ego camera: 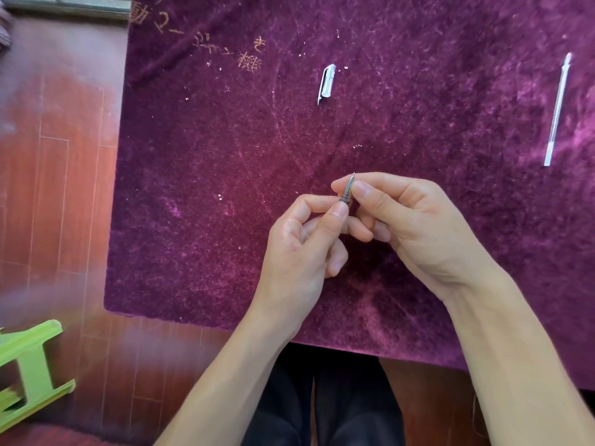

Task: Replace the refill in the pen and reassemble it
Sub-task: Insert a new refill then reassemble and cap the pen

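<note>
I hold both hands together over the middle of the purple velvet cloth (209, 156), a little toward its near edge. My left hand (299, 252) pinches the lower end of the pen's grey metal tip section (347, 192) between thumb and forefinger, the other fingers curled in toward the palm. My right hand (412, 220) pinches the same piece higher up, thumb on the near side and forefinger behind it, with the remaining fingers folded underneath. The fine point of the tip pokes out beyond my right fingertips, pointing away from me and tilted slightly right. The rest of the pen is hidden inside my hands, so I cannot tell how much of it I am holding.

Farther off on the cloth, just left of the tip's line, lies the clear pen cap (327, 82) with its clip, well apart from my hands. At the far right lies a long thin white refill (557, 111), nearly pointing away from me.

To the left of the cloth is reddish wooden floor (58, 188), and a green plastic stool (29, 368) stands at the near left.
</note>
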`<state>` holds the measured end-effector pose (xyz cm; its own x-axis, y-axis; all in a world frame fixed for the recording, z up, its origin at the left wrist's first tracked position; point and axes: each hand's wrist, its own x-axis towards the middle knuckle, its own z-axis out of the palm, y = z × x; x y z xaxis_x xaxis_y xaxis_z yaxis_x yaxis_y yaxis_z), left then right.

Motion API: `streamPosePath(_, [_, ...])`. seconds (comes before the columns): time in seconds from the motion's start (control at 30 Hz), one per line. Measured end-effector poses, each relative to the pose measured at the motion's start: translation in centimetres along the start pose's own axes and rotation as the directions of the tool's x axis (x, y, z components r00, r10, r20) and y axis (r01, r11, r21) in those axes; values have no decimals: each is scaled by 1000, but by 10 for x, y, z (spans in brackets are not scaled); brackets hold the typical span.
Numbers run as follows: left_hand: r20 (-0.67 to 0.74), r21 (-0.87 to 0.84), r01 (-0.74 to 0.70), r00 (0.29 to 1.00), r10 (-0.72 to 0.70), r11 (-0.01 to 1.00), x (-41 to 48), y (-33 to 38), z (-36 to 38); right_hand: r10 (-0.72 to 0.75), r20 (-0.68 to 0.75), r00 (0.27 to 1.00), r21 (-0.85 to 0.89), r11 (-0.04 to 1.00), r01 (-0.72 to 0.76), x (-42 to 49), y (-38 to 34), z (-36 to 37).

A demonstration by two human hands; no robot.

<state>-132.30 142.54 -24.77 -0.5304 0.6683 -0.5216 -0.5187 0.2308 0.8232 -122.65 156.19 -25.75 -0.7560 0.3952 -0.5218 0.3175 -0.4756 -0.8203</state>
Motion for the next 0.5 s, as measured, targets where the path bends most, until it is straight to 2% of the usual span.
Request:
streamPosePath(0.27, [-3,-22,-14,1000,14,1000,-5,-4,3,-48,-29,998,-19,999,47,-6,7,0])
streamPosePath(0.5, [-14,-22,-23,1000,22,1000,-9,-3,9,-89,-95,991,29,995,92,-10,8,6])
